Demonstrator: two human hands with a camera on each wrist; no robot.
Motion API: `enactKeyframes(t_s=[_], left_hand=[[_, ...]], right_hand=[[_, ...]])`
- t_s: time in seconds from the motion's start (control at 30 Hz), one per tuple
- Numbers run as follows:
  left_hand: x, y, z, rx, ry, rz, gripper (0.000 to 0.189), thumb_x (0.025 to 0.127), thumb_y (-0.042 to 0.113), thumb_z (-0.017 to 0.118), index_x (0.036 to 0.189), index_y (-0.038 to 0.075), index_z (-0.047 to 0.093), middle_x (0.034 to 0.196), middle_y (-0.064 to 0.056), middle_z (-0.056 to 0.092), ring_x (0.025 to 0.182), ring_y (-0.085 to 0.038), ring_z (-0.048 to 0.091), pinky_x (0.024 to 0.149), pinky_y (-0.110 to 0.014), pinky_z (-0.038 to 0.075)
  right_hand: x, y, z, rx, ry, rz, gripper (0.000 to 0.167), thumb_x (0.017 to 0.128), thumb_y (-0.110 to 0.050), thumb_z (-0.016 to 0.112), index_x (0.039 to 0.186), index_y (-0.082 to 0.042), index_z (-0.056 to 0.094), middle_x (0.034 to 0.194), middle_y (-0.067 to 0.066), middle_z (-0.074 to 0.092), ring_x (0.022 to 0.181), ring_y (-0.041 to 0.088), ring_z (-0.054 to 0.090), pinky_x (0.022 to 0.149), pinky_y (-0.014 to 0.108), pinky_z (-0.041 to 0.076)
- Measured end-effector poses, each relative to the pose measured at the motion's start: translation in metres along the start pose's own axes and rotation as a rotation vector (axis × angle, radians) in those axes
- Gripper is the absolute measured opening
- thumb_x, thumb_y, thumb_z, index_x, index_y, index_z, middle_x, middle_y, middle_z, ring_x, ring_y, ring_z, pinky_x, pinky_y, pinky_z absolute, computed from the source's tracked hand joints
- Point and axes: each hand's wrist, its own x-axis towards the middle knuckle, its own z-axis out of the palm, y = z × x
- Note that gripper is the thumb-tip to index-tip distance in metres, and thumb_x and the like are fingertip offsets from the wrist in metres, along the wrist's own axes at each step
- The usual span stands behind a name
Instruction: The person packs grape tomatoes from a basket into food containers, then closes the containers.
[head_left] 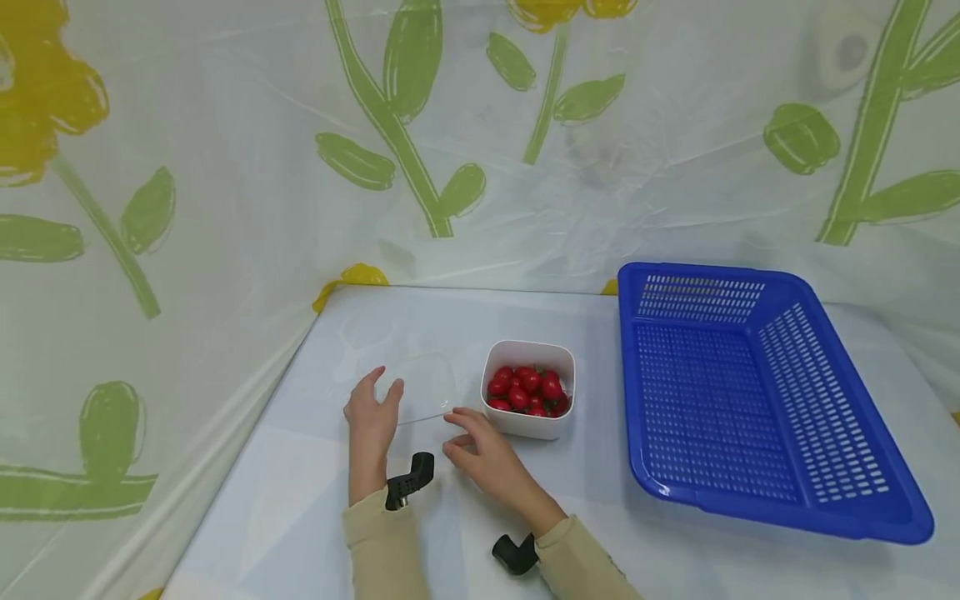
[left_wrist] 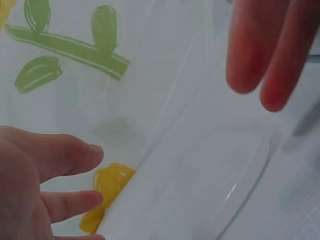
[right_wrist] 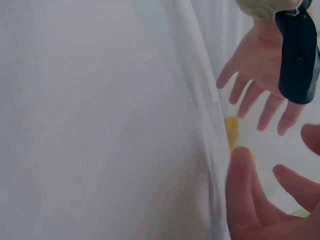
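A clear, flat, lid-like plastic piece (head_left: 427,385) with rounded corners lies between the two hands, its outline faint against the pale tabletop. My left hand (head_left: 372,412) is at its left side, thumb and fingers spread apart. The right hand (head_left: 486,457) reaches to its near right corner with loosely bent fingers; whether a fingertip touches it I cannot tell. The left wrist view shows a curved edge of the clear piece (left_wrist: 240,185) below some fingers. Just beyond the right hand stands a white square container (head_left: 528,427) holding several small red tomatoes (head_left: 519,397).
A large blue plastic basket (head_left: 720,492) with slotted walls stands to the right. Behind the table hangs a translucent curtain (head_left: 247,167) printed with yellow flowers and green leaves. Black wrist cameras sit on the left wrist (head_left: 408,482) and the right wrist (head_left: 514,553).
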Motion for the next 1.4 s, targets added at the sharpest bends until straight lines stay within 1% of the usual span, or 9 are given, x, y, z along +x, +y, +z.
enactKeyframes(t_s=[0.13,0.2,0.4,0.5,0.67,0.97,1.13,1.27,1.4], left_hand=[[0.0,-0.004,0.003,0.057,-0.106,-0.057,0.06,0.09,0.031,0.047,0.139,0.005,0.026,0.144,-0.024,0.01,0.13,-0.041,0.003,0.1,-0.056,0.014],[0.001,-0.005,0.004,0.072,-0.122,-0.079,0.062,0.09,0.032,0.046,0.14,0.004,0.023,0.143,-0.025,0.014,0.13,-0.041,0.007,0.1,-0.055,0.016],[0.003,-0.008,0.003,0.1,-0.123,-0.044,0.051,0.092,0.022,0.038,0.138,0.003,0.026,0.138,-0.024,0.028,0.126,-0.038,0.026,0.099,-0.05,0.024],[0.005,-0.011,0.0,0.116,-0.101,-0.023,0.047,0.091,0.013,0.033,0.137,0.003,0.029,0.138,-0.022,0.03,0.126,-0.036,0.027,0.1,-0.047,0.024],[0.007,-0.013,-0.006,0.073,-0.052,-0.019,0.052,0.086,0.001,0.028,0.138,0.0,0.026,0.136,-0.02,0.033,0.126,-0.035,0.027,0.101,-0.046,0.022],[0.005,-0.012,-0.006,-0.065,-0.012,-0.057,0.057,0.085,-0.003,0.027,0.14,0.007,0.026,0.137,-0.01,0.036,0.12,-0.027,0.033,0.094,-0.042,0.029],[0.003,-0.002,-0.003,-0.248,0.019,-0.01,0.051,0.09,0.003,0.034,0.139,0.016,0.032,0.135,0.002,0.041,0.123,-0.019,0.034,0.096,-0.037,0.031],[0.001,0.008,0.004,-0.523,-0.034,0.034,0.052,0.091,0.007,0.04,0.139,0.024,0.032,0.135,0.01,0.039,0.115,-0.012,0.045,0.093,-0.036,0.036],[-0.003,0.017,0.009,-0.725,-0.1,0.08,0.052,0.092,0.01,0.048,0.139,0.026,0.032,0.134,0.005,0.041,0.11,-0.011,0.051,0.091,-0.031,0.04]], right_hand=[[0.003,0.011,0.0,0.185,-0.073,0.073,0.055,0.088,-0.019,0.056,0.137,-0.009,0.034,0.147,0.01,0.01,0.108,0.022,0.052,0.072,0.031,0.05],[0.005,0.014,-0.001,0.227,-0.106,0.091,0.061,0.088,-0.02,0.056,0.141,-0.011,0.027,0.148,0.01,0.004,0.11,0.022,0.051,0.074,0.033,0.05],[0.011,0.018,-0.006,0.262,-0.173,0.129,0.071,0.09,-0.031,0.052,0.144,-0.014,0.009,0.135,0.012,0.04,0.095,0.022,0.06,0.091,0.039,0.04],[0.013,0.017,-0.005,0.3,-0.181,0.11,0.072,0.09,-0.028,0.053,0.144,-0.01,0.008,0.136,0.014,0.038,0.107,0.024,0.054,0.09,0.038,0.041],[0.012,0.009,-0.001,0.176,-0.134,0.056,0.072,0.088,-0.027,0.056,0.143,-0.005,0.013,0.143,0.01,0.025,0.127,0.019,0.032,0.097,0.037,0.033],[-0.003,-0.017,-0.004,0.006,-0.099,0.058,0.071,0.087,-0.036,0.055,0.143,-0.013,0.018,0.142,0.005,0.03,0.114,0.024,0.048,0.091,0.036,0.04],[-0.01,-0.036,-0.013,0.027,-0.073,0.015,0.071,0.086,-0.042,0.053,0.143,-0.021,0.016,0.143,-0.004,0.027,0.119,0.025,0.042,0.091,0.033,0.04],[-0.015,-0.049,-0.023,0.092,-0.005,0.003,0.068,0.088,-0.038,0.053,0.143,-0.021,0.017,0.142,-0.004,0.029,0.117,0.024,0.045,0.09,0.034,0.041],[-0.02,-0.059,-0.034,0.172,0.08,-0.02,0.063,0.09,-0.029,0.053,0.143,-0.018,0.02,0.141,-0.001,0.032,0.119,0.021,0.043,0.091,0.034,0.04]])
